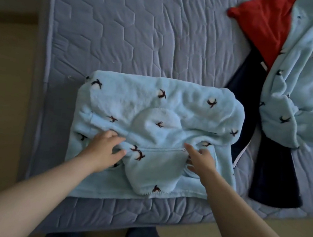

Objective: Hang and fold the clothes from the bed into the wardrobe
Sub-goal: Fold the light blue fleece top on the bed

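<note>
The folded pale blue fleece top point(163, 107) lies at the bed's point(144, 26) near edge, its long axis and zip running left to right. The left hand point(105, 149) pinches a fold in curled fingers. The right hand point(201, 160) sits at the zip's end, its grip unclear. Beige floor point(5, 57) borders the quilted cover, and the frame cuts off the clothes pile point(298, 78) at right.

Home bedroom: quilted bed point(144, 26) w/ clothes point(299, 68) strewn (fleece pajamas, etc.).
</note>
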